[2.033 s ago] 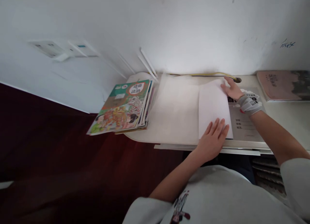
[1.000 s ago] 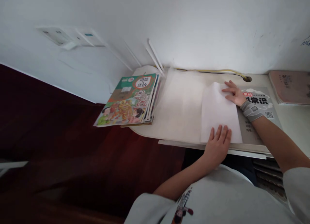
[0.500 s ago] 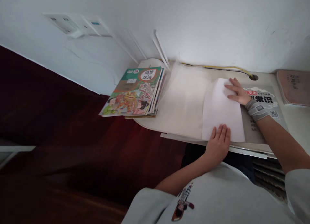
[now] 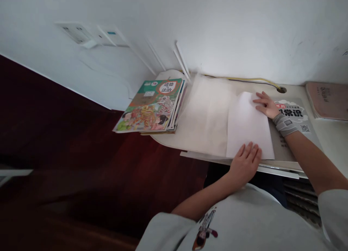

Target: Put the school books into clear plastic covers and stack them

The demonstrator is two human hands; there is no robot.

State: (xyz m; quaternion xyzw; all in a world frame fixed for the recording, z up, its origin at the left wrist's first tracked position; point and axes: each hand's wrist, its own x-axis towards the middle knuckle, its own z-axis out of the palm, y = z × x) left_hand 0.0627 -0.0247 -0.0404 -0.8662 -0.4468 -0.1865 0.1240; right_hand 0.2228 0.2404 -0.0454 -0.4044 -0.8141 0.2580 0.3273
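My left hand [image 4: 246, 160] and right hand [image 4: 265, 104] lie open and flat, grasping nothing, pressing the white paper flap [image 4: 247, 124] onto the grey book [image 4: 296, 117] by the desk's [image 4: 328, 131] near edge. The flap looks light, thin and slippery, and I judge its edges the best place to hold it.

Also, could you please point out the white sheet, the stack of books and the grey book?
white sheet [image 4: 248, 128], head view, middle of the sheet.
stack of books [image 4: 150, 106], head view, top cover's picture.
grey book [image 4: 296, 111], head view, printed title on its cover.
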